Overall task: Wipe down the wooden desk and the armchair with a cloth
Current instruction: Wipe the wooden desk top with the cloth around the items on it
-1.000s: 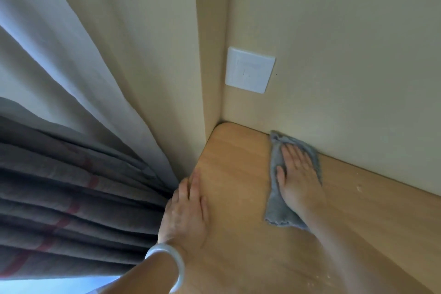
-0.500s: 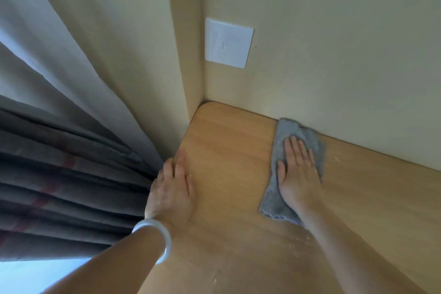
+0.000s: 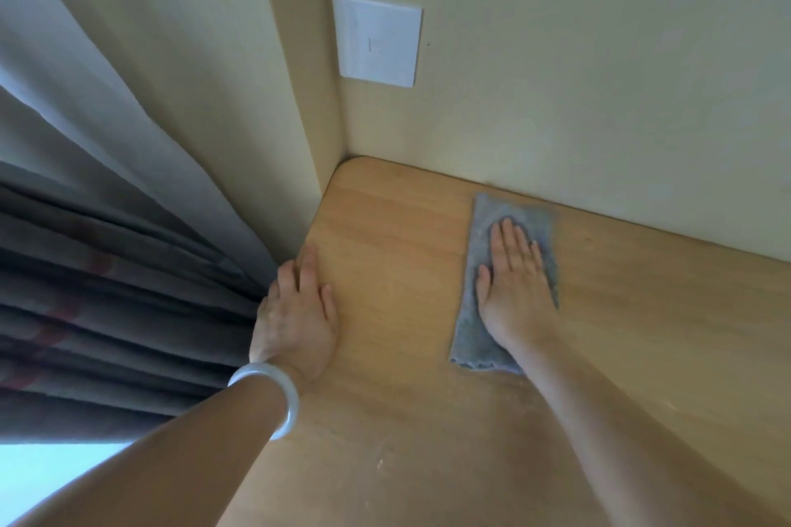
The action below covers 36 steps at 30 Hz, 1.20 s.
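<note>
- The desk (image 3: 398, 252) is pale wood and fills the view from 3 to 6 o'clock. Its rounded far corner sits in the angle where two walls (image 3: 599, 56) meet.
- The cloth (image 3: 468, 334) is grey and folded into a long strip. It lies flat on the desk near the back edge, with its long side running toward 12 o'clock. Its far end is just beside the back wall; whether it touches cannot be told.
- The right hand (image 3: 515, 282) lies palm down on the cloth. The fingers (image 3: 509, 240) are straight, close together and point to 12 o'clock, and the thumb is out toward 10. It grips nothing and only presses the cloth onto the wood.
- Cloth shows beyond the fingertips, down the thumb side, and at 7 o'clock of the wrist.
- The left hand (image 3: 299, 321) lies flat on bare wood at the desk's left edge. It is at 9 o'clock of the cloth and well apart from it. Its fingers are straight and point to about 12, and it holds nothing.
- The outer side of the left hand is against the curtain (image 3: 107, 291).
- A white bangle (image 3: 278, 394) sits on the left wrist.
- The curtain hangs at 9 o'clock of the left hand in dark grey folds with faint red stripes.
- A paler drape (image 3: 98, 107) hangs beside the curtain, toward 10 o'clock.
- A white plate (image 3: 376, 41) is on the back wall at 11 o'clock of the cloth, above the desk corner.
- Pale specks (image 3: 379, 462) dot the wood between the forearms, at 6 o'clock of the view.
</note>
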Each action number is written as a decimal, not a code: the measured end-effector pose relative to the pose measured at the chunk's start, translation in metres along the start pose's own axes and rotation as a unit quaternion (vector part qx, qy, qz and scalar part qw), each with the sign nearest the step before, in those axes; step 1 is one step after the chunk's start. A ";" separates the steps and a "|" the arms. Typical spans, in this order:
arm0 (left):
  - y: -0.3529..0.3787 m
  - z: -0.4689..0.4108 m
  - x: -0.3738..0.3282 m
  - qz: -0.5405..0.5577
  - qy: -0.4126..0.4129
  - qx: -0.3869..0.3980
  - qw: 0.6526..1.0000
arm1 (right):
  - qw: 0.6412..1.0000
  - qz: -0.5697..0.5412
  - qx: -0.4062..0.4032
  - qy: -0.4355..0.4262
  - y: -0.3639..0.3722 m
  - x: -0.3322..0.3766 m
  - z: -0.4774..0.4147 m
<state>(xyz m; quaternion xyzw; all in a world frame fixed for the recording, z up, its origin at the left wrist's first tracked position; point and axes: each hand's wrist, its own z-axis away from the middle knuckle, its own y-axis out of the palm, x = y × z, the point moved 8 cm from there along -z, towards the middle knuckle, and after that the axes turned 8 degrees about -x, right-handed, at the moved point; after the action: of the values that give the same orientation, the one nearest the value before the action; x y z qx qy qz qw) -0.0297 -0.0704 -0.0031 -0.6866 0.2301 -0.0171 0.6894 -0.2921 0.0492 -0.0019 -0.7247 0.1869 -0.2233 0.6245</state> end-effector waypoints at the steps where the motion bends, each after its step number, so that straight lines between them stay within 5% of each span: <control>1: 0.001 0.000 -0.001 -0.004 0.002 -0.001 1.000 | 0.999 0.007 0.001 0.054 -0.002 -0.017 -0.007; 4: 0.001 0.000 0.000 -0.008 -0.002 0.001 1.000 | 0.994 -0.010 -0.025 0.102 -0.007 0.027 0.009; 8: -0.002 0.001 0.000 0.007 -0.007 0.004 1.000 | 0.989 -0.075 -0.006 -0.128 0.001 0.145 0.090; 10: -0.002 0.001 0.000 0.010 -0.003 -0.001 1.000 | 0.974 -0.087 0.010 -0.209 -0.002 0.134 0.093; 12: -0.001 0.001 0.001 0.016 0.000 -0.008 1.000 | 0.982 -0.056 0.010 -0.178 -0.001 0.083 0.063; 15: 0.001 0.000 0.002 0.019 0.012 -0.020 1.000 | 1.000 0.009 0.009 0.004 -0.001 0.004 0.007; 18: 0.004 -0.001 0.001 0.016 0.008 -0.012 1.000 | 0.997 -0.002 -0.001 0.080 -0.002 0.018 0.005; 22: 0.000 0.014 0.010 0.039 0.003 0.028 0.999 | 0.994 -0.026 0.000 -0.102 -0.002 0.125 0.094; 26: -0.015 0.073 0.045 0.070 -0.017 0.053 0.996 | 0.964 -0.047 0.044 -0.259 -0.005 0.136 0.128; 28: -0.023 0.109 0.063 0.088 -0.027 0.052 0.994 | 0.968 -0.032 0.048 -0.243 -0.004 0.116 0.098; 32: -0.028 0.128 0.073 0.090 -0.041 0.031 0.995 | 0.999 -0.019 0.025 -0.018 -0.001 0.099 0.050; 34: -0.027 0.125 0.071 0.086 -0.048 0.034 0.995 | 0.998 -0.031 0.012 -0.049 -0.002 0.135 0.085; 36: -0.026 0.124 0.073 0.091 -0.057 0.045 0.993 | 0.983 -0.060 0.022 -0.173 -0.005 0.173 0.150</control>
<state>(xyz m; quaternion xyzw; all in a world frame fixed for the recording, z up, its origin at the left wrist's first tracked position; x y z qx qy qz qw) 0.0852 0.0203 -0.0058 -0.6314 0.2504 0.0746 0.7301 -0.0648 0.0785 0.0007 -0.7484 0.0277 -0.1356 0.6486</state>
